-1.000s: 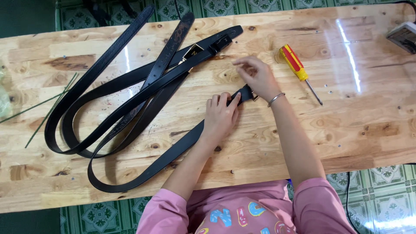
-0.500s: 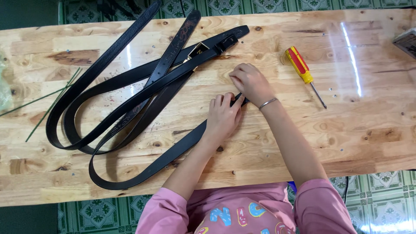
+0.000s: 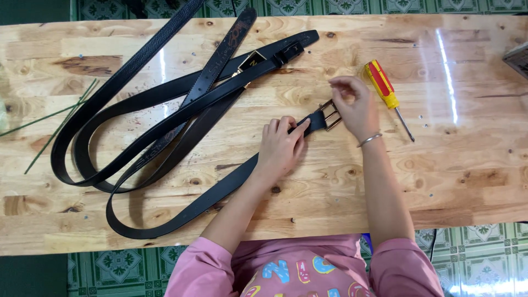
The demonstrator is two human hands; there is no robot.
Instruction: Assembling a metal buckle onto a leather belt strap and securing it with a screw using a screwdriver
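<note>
A long black leather belt (image 3: 220, 190) curves across the wooden table (image 3: 467, 181). My left hand (image 3: 280, 147) presses down on the strap near its end, fingers flat on the leather. My right hand (image 3: 355, 107) grips the brass-coloured buckle (image 3: 330, 115) at the belt's tip, fingers curled over its frame. Other black belts (image 3: 165, 104) lie looped to the left, one with a square gold buckle (image 3: 250, 60). A screwdriver with a red and yellow handle (image 3: 382, 85) lies just right of my right hand.
Thin green stems (image 3: 55, 118) lie at the table's left edge. Small screws (image 3: 423, 117) are scattered near the screwdriver tip. A dark object (image 3: 517, 58) pokes in at the right edge. Green patterned floor tiles (image 3: 478, 258) show below the table's front edge.
Both hands stayed on the belt's end. My right hand shifted right and lifted off the tip, so the metal buckle now shows between the hands.
</note>
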